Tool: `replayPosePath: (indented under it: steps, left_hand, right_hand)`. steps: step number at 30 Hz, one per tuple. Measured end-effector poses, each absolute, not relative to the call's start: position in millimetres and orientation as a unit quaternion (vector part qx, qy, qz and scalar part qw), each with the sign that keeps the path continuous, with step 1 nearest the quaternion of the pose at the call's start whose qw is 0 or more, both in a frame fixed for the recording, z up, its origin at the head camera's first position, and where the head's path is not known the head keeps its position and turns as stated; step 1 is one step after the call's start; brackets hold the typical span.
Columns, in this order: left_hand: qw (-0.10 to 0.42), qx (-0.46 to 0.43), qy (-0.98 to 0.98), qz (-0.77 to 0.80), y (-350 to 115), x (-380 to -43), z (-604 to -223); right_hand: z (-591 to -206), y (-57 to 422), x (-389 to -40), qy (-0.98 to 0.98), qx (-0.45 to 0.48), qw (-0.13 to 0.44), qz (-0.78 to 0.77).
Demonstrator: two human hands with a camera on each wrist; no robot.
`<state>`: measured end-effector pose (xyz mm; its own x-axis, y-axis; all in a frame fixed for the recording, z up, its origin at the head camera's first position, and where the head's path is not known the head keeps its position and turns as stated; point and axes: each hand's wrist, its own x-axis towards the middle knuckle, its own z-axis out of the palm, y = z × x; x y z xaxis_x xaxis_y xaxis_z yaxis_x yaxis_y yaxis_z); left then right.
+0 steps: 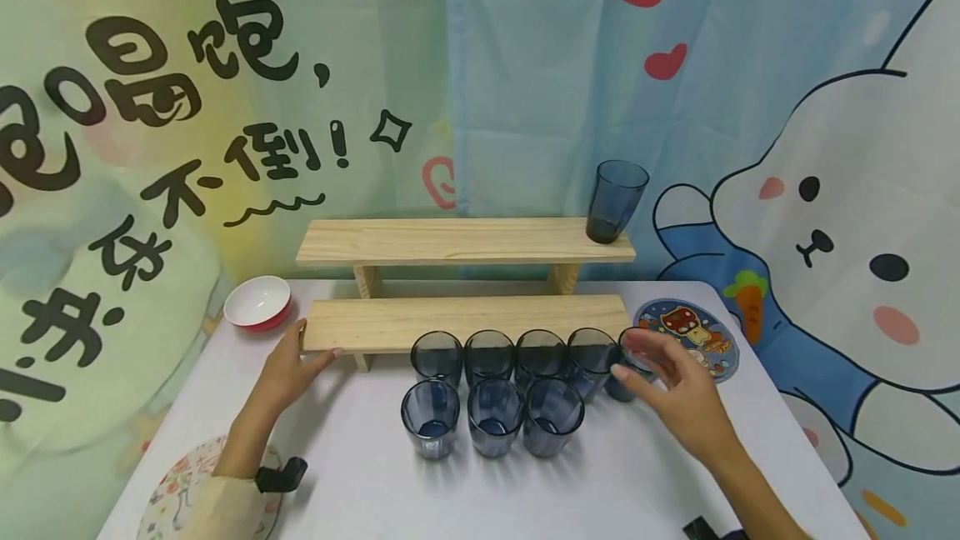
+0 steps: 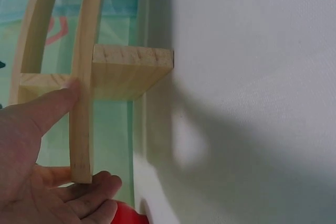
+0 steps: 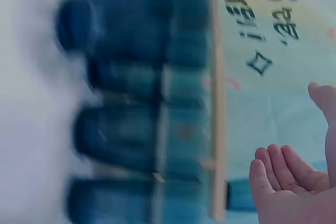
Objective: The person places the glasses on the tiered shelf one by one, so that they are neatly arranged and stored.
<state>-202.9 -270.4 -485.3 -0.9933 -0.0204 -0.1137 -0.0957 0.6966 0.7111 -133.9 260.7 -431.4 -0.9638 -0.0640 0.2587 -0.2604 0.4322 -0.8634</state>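
My left hand (image 1: pixel 288 375) holds the left end of the lower plank of a two-tier wooden shelf (image 1: pixel 375 325). In the left wrist view, the thumb presses the plank's (image 2: pixel 81 124) edge and the fingers lie around its end. Over at the right, my right hand (image 1: pixel 686 402) hovers by the rightmost blue glass (image 1: pixel 618 388), partly covering it. Its thumb and fingers are apart with nothing between them in the right wrist view. Several blue glasses (image 1: pixel 491 357) stand upright in a back row before the shelf, with three glasses (image 1: pixel 493 422) in front. Another blue glass (image 1: pixel 615 202) stands on the upper plank's right end.
A red bowl with white inside (image 1: pixel 258 303) sits left of the shelf. A round blue patterned mat (image 1: pixel 712 332) lies at the right, and a pale patterned round mat (image 1: pixel 168 490) at the front left. A printed curtain (image 1: pixel 525 107) hangs behind the white table (image 1: pixel 360 473).
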Motion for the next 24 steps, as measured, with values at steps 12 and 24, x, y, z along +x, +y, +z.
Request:
replayPosePath:
  steps: [12,24]
  left_hand:
    - [0.041,-0.031,0.924,0.378,-274,-203,-488]
    - [0.037,-0.030,0.925,0.378,-272,-203,-490]
  right_hand:
    - [-503,207,-95,-0.821,0.035,0.017,0.570]
    - [-523,198,-102,-0.826,0.036,0.006,0.562]
